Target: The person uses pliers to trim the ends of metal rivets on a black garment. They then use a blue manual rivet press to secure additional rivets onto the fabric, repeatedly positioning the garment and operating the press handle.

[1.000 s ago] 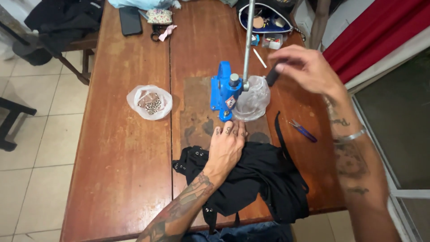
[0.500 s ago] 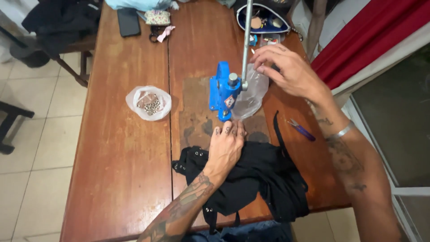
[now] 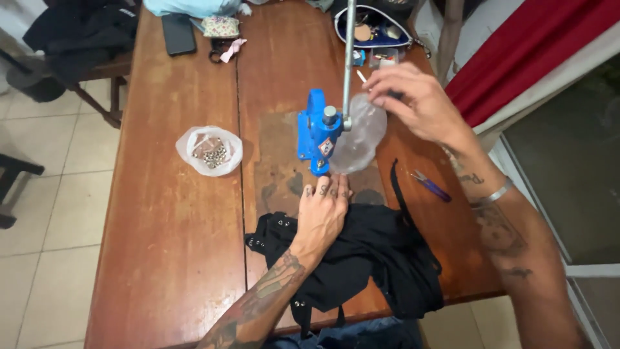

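The long reddish-brown wooden counter (image 3: 161, 213) carries the work. At its near edge lies a crumpled black fabric garment (image 3: 381, 258) with small metal eyelets already set along its left hem, so some fastening looks done; part of the cloth hangs over the near edge. At the counter's middle stands a blue cast-metal hand press (image 3: 316, 132), its long silver lever (image 3: 349, 58) pointing up toward the far edge.

The left hand (image 3: 325, 213) lies flat on the garment, fingers spread and clutching nothing, fingertips just at the foot of the press. The right hand (image 3: 413, 103) is raised beside the lever, pinching a clear crinkled plastic bag (image 3: 360, 139) by its top; something thin may also sit between its fingers, though that is too small to tell. No cloth seems to lie under the press head yet, so the next setting appears still to come.

Toward the left edge sits an open white plastic bag of small metal eyelets (image 3: 210, 152). Near the right edge lies a purple-handled small tool (image 3: 429, 186).
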